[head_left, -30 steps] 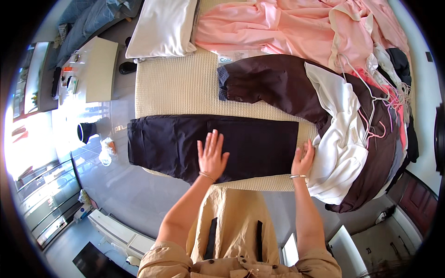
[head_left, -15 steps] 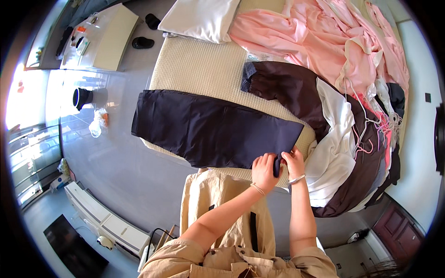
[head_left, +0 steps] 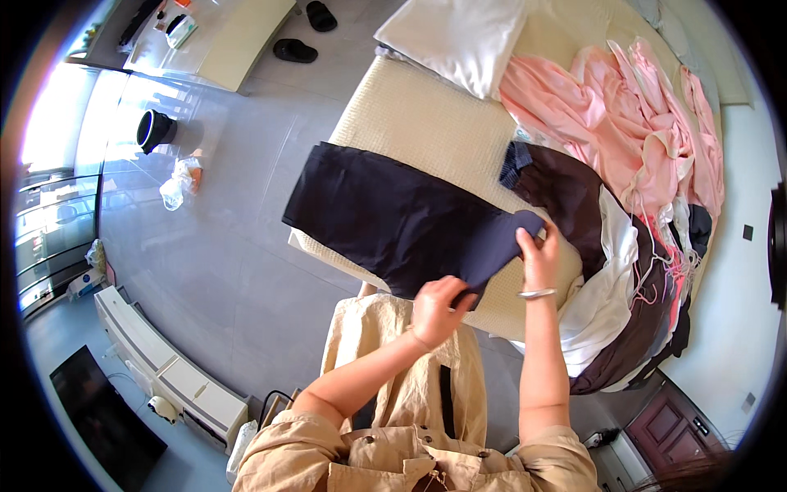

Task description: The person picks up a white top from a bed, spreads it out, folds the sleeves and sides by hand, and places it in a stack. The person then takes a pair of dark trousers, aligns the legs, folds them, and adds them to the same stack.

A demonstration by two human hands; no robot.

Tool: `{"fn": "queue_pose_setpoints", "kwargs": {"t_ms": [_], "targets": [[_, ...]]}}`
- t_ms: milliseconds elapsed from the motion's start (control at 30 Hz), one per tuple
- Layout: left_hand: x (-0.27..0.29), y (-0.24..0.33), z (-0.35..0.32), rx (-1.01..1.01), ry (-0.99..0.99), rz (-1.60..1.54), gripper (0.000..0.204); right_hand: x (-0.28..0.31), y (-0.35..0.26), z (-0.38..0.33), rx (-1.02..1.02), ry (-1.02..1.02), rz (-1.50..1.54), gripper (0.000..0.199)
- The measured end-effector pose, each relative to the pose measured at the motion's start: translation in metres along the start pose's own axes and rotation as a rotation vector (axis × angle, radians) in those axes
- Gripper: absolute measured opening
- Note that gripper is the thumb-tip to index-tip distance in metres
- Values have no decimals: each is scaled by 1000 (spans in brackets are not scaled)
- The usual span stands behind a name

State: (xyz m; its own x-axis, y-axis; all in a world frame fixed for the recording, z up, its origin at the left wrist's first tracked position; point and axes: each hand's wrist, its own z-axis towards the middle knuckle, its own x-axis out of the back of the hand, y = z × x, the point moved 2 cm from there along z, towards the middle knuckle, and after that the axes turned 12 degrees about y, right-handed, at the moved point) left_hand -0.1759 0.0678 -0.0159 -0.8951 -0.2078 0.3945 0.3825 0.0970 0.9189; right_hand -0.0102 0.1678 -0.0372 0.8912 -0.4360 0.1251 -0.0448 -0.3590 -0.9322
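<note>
A dark navy garment [head_left: 393,217] lies flat across the near part of a cream mattress [head_left: 426,131]. My left hand [head_left: 438,307] grips its near right corner at the mattress edge. My right hand [head_left: 537,254], with a bangle on the wrist, pinches the far right corner and lifts it a little off the bed. The garment's right end is raised and folding over to the left between both hands.
To the right are a dark brown garment [head_left: 566,189], a white one [head_left: 607,295] and a heap of pink clothes [head_left: 631,115]. A white pillow [head_left: 459,37] lies at the head. On the grey floor: slippers [head_left: 295,51], black bin [head_left: 154,129], plastic bag [head_left: 176,189].
Both hands moved from pressing flat on the navy garment to its right end, took hold of it and lifted it. My view swung leftwards.
</note>
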Motion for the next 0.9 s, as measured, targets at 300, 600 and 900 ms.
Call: {"fn": "queue_pose_setpoints", "kwargs": {"t_ms": [300,600,900], "targets": [[168,-122,51,322,319,157,14,-239,26,-51,208,-398,-240,22],[219,-220,83,440,433,213,15,-370,87,-61,-11,-418,-477,12],[231,-251,100,518,435,189,20,-397,113,-66,151,-432,-537,53]]}}
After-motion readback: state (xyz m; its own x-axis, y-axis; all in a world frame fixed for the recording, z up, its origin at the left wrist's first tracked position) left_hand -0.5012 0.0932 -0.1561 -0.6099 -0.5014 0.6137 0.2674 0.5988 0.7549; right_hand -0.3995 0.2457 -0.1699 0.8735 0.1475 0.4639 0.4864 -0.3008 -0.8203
